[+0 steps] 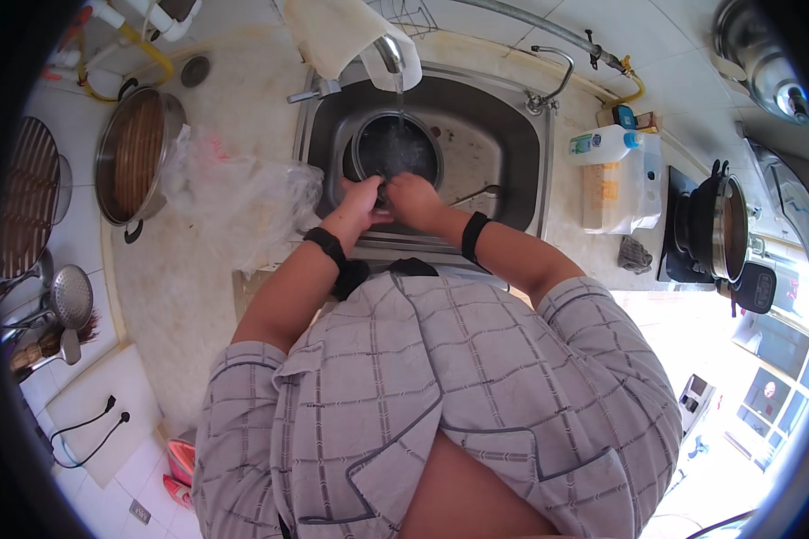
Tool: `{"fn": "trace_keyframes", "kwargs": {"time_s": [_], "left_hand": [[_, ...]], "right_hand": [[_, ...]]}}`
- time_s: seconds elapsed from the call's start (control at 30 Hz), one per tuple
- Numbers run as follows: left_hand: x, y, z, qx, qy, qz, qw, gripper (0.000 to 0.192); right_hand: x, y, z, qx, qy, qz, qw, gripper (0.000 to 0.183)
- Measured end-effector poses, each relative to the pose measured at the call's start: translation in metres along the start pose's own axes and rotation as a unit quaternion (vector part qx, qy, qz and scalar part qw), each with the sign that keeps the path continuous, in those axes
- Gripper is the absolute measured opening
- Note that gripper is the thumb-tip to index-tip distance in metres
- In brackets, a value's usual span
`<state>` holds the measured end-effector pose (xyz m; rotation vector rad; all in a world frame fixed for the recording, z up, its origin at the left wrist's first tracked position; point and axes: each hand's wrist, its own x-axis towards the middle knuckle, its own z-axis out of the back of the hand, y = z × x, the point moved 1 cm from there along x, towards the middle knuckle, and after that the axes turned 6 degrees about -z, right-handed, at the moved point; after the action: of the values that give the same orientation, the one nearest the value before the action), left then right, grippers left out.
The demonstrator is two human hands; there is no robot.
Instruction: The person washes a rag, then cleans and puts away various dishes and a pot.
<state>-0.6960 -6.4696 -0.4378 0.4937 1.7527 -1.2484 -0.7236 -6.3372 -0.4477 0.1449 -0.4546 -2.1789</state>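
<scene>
A dark round pot (411, 151) with a metal rim sits in the stainless steel sink (512, 111). Water runs into it from the faucet (389, 54). At the pot's near rim, my left hand (362, 204) and my right hand (414, 201) are close together, fingers curled inward. Something small and dark shows between them; whether it is part of the pot or a separate item I cannot tell. To the right of my right hand, a utensil (475, 195) with a thin handle lies on the sink floor.
Left of the sink, a crumpled clear plastic bag (243, 195) lies on the counter (168, 296) beside a two-handled pan (168, 162) with a slatted wooden piece. On the right stand plastic containers (603, 195), a grey cloth (634, 255) and a pot on a stove (704, 222).
</scene>
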Motion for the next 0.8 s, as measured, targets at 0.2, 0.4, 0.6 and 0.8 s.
{"fn": "trace_keyframes", "kwargs": {"time_s": [0.2,0.4,0.6,0.8], "left_hand": [[0.013,0.002,0.007,-0.028,0.011,-0.038,0.999,0.066],[0.006,0.001,0.0,0.069,-0.004,-0.064,0.996,0.069],[0.002,-0.014,0.001,0.046,-0.011,-0.057,0.997,0.063],[-0.018,-0.032,-0.005,0.114,-0.058,-0.169,0.977,0.073]], "right_hand": [[0.0,-0.028,0.005,0.319,0.066,0.015,0.945,0.018],[0.013,-0.076,0.017,-0.253,0.283,0.035,0.924,0.024],[0.043,-0.073,0.02,-0.351,-0.16,0.208,0.899,0.02],[0.047,-0.052,-0.006,-0.28,0.256,-0.049,0.924,0.027]]}}
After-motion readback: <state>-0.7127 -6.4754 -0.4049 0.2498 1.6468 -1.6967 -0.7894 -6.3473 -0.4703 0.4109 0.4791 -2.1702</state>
